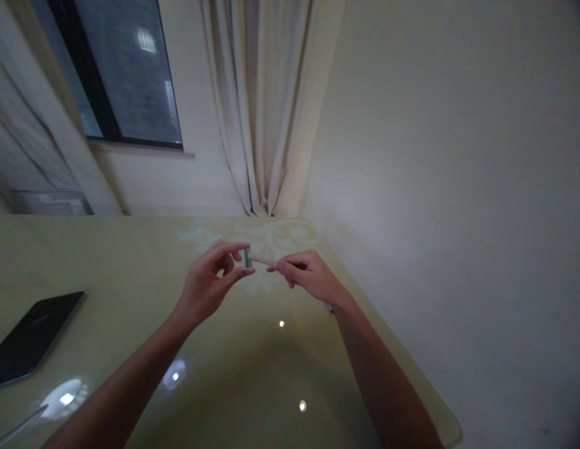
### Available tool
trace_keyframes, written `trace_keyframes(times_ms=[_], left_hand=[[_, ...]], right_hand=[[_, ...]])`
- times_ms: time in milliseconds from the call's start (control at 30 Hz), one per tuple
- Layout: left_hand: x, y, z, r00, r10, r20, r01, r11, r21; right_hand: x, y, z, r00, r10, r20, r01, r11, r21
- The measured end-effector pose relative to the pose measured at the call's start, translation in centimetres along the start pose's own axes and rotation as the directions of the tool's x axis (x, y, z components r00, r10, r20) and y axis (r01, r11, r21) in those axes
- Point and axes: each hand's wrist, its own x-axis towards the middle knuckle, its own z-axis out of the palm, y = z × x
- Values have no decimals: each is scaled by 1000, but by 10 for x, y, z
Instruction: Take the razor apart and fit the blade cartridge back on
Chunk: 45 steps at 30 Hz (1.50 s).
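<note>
A small T-shaped thing that looks like a razor is held level above the table between my two hands. Its narrow green razor head (247,257) stands upright, pinched at its ends by the thumb and forefinger of my left hand (206,284). From it a slim pale handle (262,259) runs right into the closed fingers of my right hand (313,274). Those fingers hide the handle's far end. Head and handle meet or nearly touch; I cannot tell whether they are joined.
The glossy greenish-yellow table (252,362) ends at a right edge near a bare wall (458,187). A black tablet-like slab (35,337) lies at left. A thin pale stick (19,427) shows at bottom left. A small dark object (330,308) lies partly behind my right wrist. Curtains (262,112) hang behind.
</note>
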Motion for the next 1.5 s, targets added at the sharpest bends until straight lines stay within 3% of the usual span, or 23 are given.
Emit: trace_keyframes(times_ms=[100, 200, 367, 467, 633, 767, 900, 1067, 1200, 1333, 1500], left_hand=[[0, 0, 1, 1000, 2, -2, -2, 1000, -3], [-1, -1, 1, 1000, -2, -2, 2, 1000, -2], [-1, -3, 0, 1000, -15, 6, 15, 1000, -21], [-1, -4, 0, 1000, -22, 3, 22, 1000, -13], [-1, -3, 0, 1000, -22, 1, 22, 999, -26], [0, -1, 0, 1000, -27, 0, 27, 999, -19], [0, 0, 0, 999, -35, -1, 35, 999, -35], [0, 0, -1, 999, -38, 2, 38, 999, -19], [0, 0, 0, 1000, -30, -7, 30, 999, -31], [0, -1, 0, 1000, -29, -7, 28, 999, -30], [0, 0, 1, 999, -34, -3, 34, 998, -52]], right_hand=[[1, 1, 1, 1000, -4, 18, 4, 1000, -17], [1, 1, 1, 998, -21, -51, 19, 999, -44], [1, 0, 1, 1000, -2, 13, 2, 1000, -24], [1, 1, 0, 998, -16, -54, 14, 999, -46], [0, 1, 0, 999, -2, 36, 2, 1000, -1], [1, 1, 1, 999, -14, -37, 12, 999, -30], [0, 0, 2, 1000, 0, 29, 0, 1000, 1], [0, -2, 1, 999, -13, -45, 12, 1000, -24], [-1, -2, 1, 1000, -9, 29, 9, 1000, 10], [0, -1, 1, 999, -13, -39, 12, 1000, -25], [1, -2, 2, 1000, -11, 22, 11, 1000, -22]])
